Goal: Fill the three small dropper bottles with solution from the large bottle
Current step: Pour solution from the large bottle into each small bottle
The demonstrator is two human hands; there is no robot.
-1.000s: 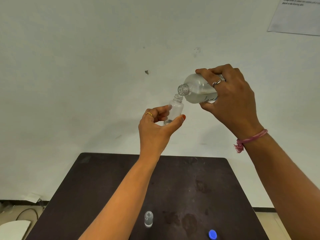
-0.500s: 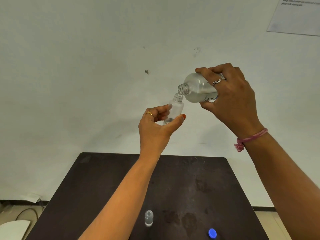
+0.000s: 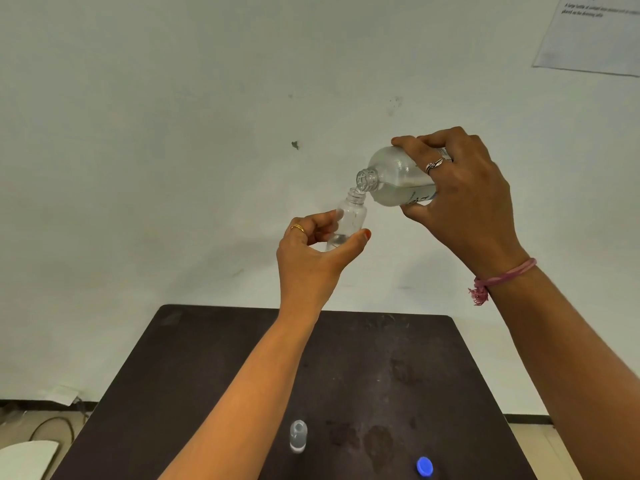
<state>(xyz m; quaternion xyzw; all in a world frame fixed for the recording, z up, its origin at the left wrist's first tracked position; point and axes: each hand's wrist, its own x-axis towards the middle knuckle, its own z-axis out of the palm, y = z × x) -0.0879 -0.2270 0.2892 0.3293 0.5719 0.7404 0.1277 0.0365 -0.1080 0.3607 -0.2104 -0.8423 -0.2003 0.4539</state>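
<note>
Pour in progress — the right hand (image 3: 460, 199) wraps the large bottle (image 3: 394, 180), tipped nearly flat, its open neck right over the mouth of the small dropper bottle (image 3: 349, 220). The left hand (image 3: 311, 258) pinches that little bottle upright between thumb and curled fingers, low on its body. Only a shallow pool of solution shows at the bottom, so this fill looks barely started.

Next, by my read, a slow steady tilt is called for: the two mouths are touching or nearly so, and the small neck is narrow, so any wobble would send liquid down the outside.

Well below the left hand, on the dark counter (image 3: 214, 375), stands a second small bottle (image 3: 298, 435); below the right hand lies a blue cap (image 3: 424, 466). A third small bottle is not in view. Both hands work high in open air in front of the wall — plenty of room — and the counter's far edge sits beneath the wrists.
</note>
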